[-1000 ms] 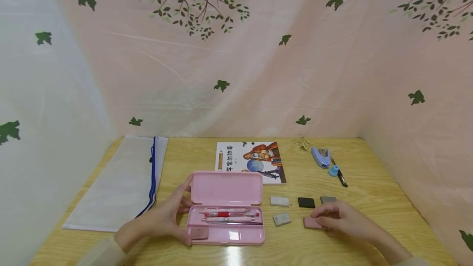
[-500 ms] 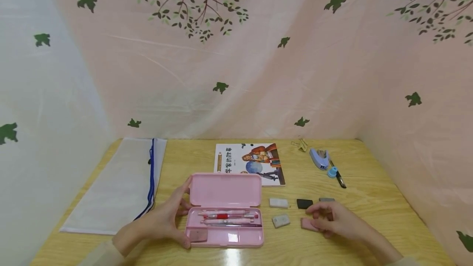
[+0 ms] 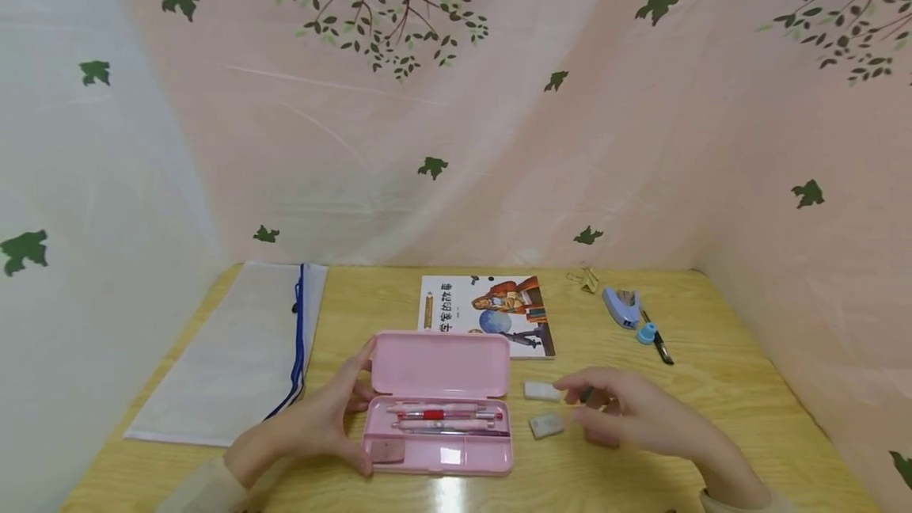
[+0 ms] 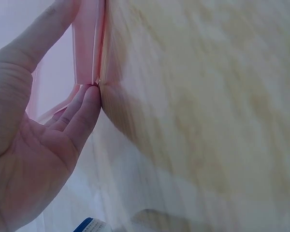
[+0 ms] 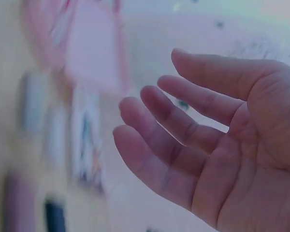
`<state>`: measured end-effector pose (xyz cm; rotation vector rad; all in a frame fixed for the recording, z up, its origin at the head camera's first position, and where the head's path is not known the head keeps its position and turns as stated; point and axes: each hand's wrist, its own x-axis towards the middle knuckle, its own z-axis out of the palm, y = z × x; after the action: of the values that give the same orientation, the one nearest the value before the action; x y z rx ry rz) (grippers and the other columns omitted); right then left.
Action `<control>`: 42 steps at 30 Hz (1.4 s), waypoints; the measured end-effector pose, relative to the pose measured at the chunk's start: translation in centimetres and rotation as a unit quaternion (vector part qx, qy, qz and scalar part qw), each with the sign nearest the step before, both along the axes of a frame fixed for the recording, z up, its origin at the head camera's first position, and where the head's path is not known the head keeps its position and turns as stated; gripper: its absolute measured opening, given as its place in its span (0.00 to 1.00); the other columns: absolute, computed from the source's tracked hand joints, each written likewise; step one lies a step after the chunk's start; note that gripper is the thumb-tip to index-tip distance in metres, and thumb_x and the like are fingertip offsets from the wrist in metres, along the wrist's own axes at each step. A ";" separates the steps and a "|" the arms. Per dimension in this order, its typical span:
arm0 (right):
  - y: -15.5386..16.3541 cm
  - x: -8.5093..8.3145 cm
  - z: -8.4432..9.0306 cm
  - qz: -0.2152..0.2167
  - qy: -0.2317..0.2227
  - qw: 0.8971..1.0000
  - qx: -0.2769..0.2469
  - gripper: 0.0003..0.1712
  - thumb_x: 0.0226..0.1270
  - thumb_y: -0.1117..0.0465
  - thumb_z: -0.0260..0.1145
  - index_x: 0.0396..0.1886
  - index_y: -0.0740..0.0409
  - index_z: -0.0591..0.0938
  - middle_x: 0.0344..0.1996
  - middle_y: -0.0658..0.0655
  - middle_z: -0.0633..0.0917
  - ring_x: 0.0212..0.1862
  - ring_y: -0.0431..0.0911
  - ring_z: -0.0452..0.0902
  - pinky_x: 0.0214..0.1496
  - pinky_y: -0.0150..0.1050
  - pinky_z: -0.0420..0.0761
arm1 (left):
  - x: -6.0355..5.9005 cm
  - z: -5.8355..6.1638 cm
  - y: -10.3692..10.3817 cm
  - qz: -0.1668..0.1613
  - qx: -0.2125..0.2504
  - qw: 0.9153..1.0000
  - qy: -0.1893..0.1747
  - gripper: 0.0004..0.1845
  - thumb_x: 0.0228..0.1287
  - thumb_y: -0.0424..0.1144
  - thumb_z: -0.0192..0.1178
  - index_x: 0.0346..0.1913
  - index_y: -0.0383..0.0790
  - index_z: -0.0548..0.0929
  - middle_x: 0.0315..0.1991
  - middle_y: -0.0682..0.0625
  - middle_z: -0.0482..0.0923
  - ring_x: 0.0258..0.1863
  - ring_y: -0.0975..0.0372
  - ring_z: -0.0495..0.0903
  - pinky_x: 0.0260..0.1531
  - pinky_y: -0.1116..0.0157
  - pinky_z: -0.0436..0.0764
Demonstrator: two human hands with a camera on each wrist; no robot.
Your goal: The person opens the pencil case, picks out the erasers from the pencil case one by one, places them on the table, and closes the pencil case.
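My left hand [image 3: 321, 422] holds the left end of an open pink pencil case [image 3: 442, 366], its thumb at the front corner and its fingers farther back. Several pens [image 3: 445, 416] lie in the case's long compartment, and a dusty-pink eraser [image 3: 388, 450] lies in the front left one. My right hand [image 3: 641, 414] hovers with loosely bent fingers, holding nothing. Left of its fingertips are a white eraser [image 3: 541, 391] and a greyish-white eraser [image 3: 546, 425]. Partly hidden by that hand are a black eraser [image 5: 55, 213] and a pink eraser [image 5: 18, 203], blurred in the right wrist view.
Behind the case lies an illustrated book [image 3: 527, 291]. A white zip bag [image 3: 221, 355] with a blue zipper lies at left. Far right are a gold binder clip [image 3: 589, 280], a light-blue stapler-like tool [image 3: 621, 308], a small blue cone [image 3: 646, 333] and a black pen-shaped item [image 3: 663, 350].
My right hand has come off the pink eraser and shifted left over the black one, its fingers spreading. The left hand stays on the pencil case.
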<state>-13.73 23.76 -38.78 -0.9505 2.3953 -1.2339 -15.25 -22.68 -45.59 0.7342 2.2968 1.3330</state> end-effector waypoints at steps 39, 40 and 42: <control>-20.4 1.5 -4.5 0.121 0.096 0.978 0.137 0.19 0.69 0.55 0.69 0.58 0.51 0.87 0.33 0.41 0.78 0.29 0.29 0.68 0.28 0.20 0.71 | 0.1 -0.2 0.4 -0.018 0.009 0.999 0.025 0.82 0.38 0.48 0.85 0.81 0.56 0.26 0.70 0.41 0.54 0.61 0.51 0.76 0.65 0.56 0.76; -20.5 1.7 -4.5 0.108 0.104 0.977 0.149 0.20 0.68 0.54 0.70 0.58 0.51 0.86 0.36 0.41 0.79 0.31 0.29 0.69 0.31 0.21 0.72 | 0.1 -0.2 0.4 -0.016 0.005 1.000 0.024 0.82 0.38 0.48 0.85 0.81 0.56 0.25 0.70 0.41 0.54 0.61 0.52 0.76 0.65 0.57 0.76; -20.7 2.1 -4.5 0.079 0.105 0.977 0.171 0.21 0.67 0.53 0.70 0.59 0.51 0.86 0.40 0.41 0.79 0.34 0.30 0.70 0.35 0.23 0.75 | 0.1 -0.1 0.5 -0.013 0.000 1.000 0.019 0.82 0.38 0.48 0.86 0.81 0.57 0.25 0.70 0.42 0.54 0.61 0.53 0.75 0.65 0.58 0.75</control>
<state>-11.63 3.09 -43.24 -1.1771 2.5177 -0.6645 -15.17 -22.19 -45.71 0.7928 2.3092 1.3196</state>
